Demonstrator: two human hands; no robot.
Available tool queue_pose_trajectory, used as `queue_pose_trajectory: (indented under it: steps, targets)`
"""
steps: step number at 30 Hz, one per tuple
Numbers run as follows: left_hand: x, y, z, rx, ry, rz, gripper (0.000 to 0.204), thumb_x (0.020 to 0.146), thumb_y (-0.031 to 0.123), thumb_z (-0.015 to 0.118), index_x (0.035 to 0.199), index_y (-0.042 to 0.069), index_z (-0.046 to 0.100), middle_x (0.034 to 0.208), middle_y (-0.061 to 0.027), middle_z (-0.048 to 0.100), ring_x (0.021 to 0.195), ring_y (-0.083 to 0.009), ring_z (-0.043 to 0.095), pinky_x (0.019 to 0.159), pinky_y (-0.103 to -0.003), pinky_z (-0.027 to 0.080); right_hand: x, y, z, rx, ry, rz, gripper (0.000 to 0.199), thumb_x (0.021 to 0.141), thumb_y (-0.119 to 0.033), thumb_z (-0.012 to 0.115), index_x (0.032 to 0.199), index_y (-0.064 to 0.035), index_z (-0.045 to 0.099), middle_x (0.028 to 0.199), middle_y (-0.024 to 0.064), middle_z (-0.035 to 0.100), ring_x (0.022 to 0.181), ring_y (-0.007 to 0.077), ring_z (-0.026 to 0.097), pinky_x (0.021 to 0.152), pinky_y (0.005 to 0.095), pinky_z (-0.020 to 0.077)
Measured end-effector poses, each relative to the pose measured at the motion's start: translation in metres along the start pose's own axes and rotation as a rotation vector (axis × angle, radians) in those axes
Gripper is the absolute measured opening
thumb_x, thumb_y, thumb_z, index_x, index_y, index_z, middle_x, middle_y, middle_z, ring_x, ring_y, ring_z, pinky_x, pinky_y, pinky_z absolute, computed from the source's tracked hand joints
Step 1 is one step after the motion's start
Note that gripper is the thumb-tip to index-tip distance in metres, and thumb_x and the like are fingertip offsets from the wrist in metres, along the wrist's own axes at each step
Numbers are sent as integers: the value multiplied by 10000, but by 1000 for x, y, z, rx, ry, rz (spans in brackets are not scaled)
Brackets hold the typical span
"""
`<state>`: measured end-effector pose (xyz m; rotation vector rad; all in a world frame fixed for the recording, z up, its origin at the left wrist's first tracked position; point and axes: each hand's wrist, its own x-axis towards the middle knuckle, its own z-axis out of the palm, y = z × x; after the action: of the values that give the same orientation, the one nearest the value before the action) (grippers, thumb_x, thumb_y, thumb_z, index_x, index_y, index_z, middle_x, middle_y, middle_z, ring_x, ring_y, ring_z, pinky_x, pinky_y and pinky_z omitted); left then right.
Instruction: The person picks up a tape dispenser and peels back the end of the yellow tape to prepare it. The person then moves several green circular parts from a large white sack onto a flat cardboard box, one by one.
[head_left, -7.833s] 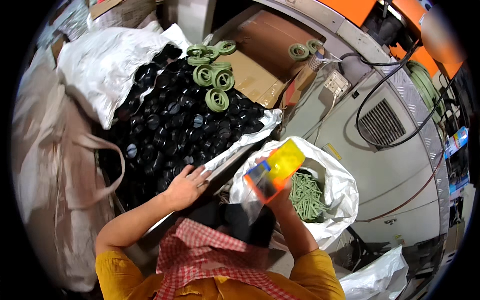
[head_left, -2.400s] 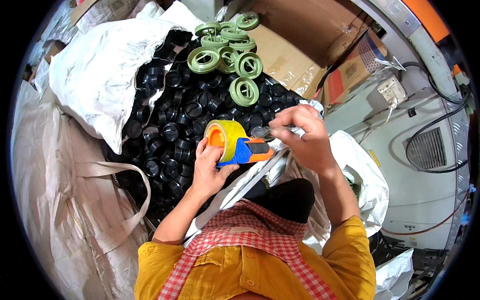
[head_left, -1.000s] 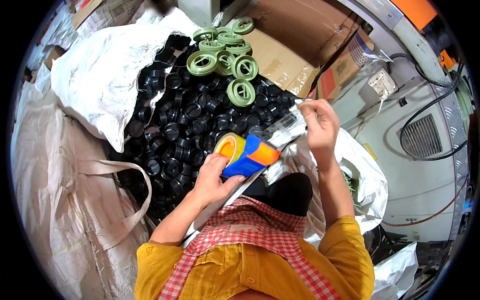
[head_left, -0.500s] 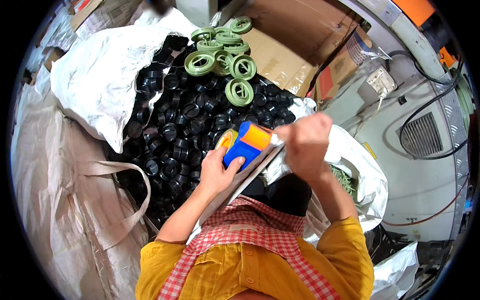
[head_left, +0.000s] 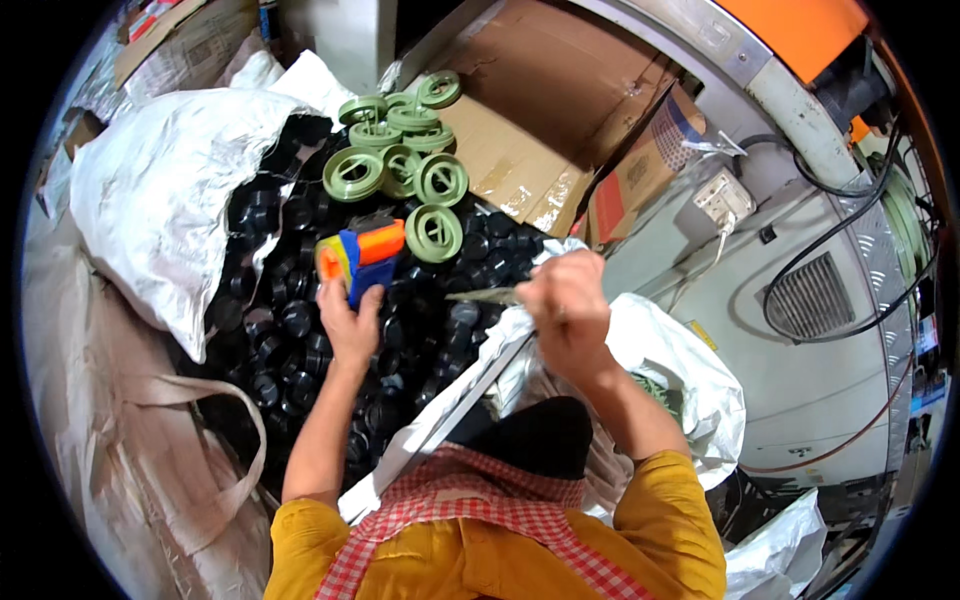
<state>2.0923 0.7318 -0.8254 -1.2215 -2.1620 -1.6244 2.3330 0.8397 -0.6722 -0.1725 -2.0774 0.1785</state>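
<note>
My left hand (head_left: 350, 325) is closed around a blue and orange hand tape dispenser (head_left: 374, 272) with a yellow roll at its side, held above a heap of black plastic caps (head_left: 298, 318). To the right, my right hand (head_left: 567, 308) is a fist with a thin, pale strip (head_left: 485, 296) sticking out to the left, like a length of tape. A gap separates the strip from the dispenser. Just beyond the dispenser, green round plastic parts (head_left: 434, 233) with crossbars lie piled on the caps.
A white woven sack (head_left: 150, 190) spills caps at the left, with a strapped beige bag (head_left: 130, 430) nearer me. Cardboard (head_left: 520, 180) leans at the back. At the right are another white sack (head_left: 700, 370) and a grey machine cabinet (head_left: 820, 385) with a black cable (head_left: 768, 275).
My left hand has carried the dispenser left and away from me. My right hand has drawn apart from it, and the pale strip now shows clearly. The whole view has shifted slightly.
</note>
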Motion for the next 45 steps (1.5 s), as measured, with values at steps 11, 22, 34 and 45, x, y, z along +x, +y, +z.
queue_pose_trajectory:
  steps: [11,22,34,45]
  targets:
    - [39,-150,118,372,-105,-11,455,775,146,714,1176,43,525,1222,-133,555,1253,-297,448,1081,-600,163,69,276,44,38,66,661,233,740,-79,731,939,-9,632,888,80,634,851,177,606,801,307,482]
    - [7,-199,141,646,-379,-11,401,763,131,604,1118,-16,490,1169,-237,492,1215,-472,371,1059,-663,174,76,549,52,-703,116,734,389,689,-78,787,1003,-104,558,1034,98,623,1018,322,569,872,436,459]
    - [-15,-206,122,632,-531,-45,533,915,305,464,1322,-39,450,1404,-284,371,1313,-520,267,1075,-656,86,89,672,-17,-870,133,740,406,701,-162,796,1051,-131,593,1101,102,579,999,302,595,863,431,472]
    - [-39,-211,100,503,-647,-229,573,971,385,399,1342,-52,405,1356,-221,432,1247,-382,417,1083,-497,265,93,704,-24,-1222,52,799,527,638,-302,849,1074,-176,580,1196,52,548,1179,283,498,902,625,381]
